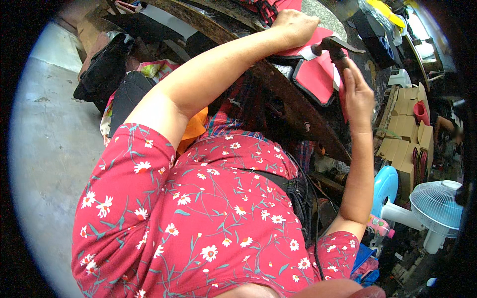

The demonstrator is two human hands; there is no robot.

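Note:
My right hand (358, 94) is wrapped round the handle of a hammer (338, 55). Its dark metal head is raised over the worktable, beside several flat red pieces. One red piece with a black edge (313, 82) lies near the table's front edge. My left hand (295, 29) rests farther back at the worktable, its fingers closed and curled over red material; what they pinch is hidden. A small white patch (308, 52) shows on the red pieces between the two hands. Behind my left hand lies a red item with black woven straps (268, 11).
A worn wooden table edge (283, 99) runs diagonally before me. Black material and bags (107, 64) are heaped on the left, beside the grey floor (54, 164). On the right are cardboard boxes (400, 149), a blue-and-white fan (437, 203) and a white stool (399, 78).

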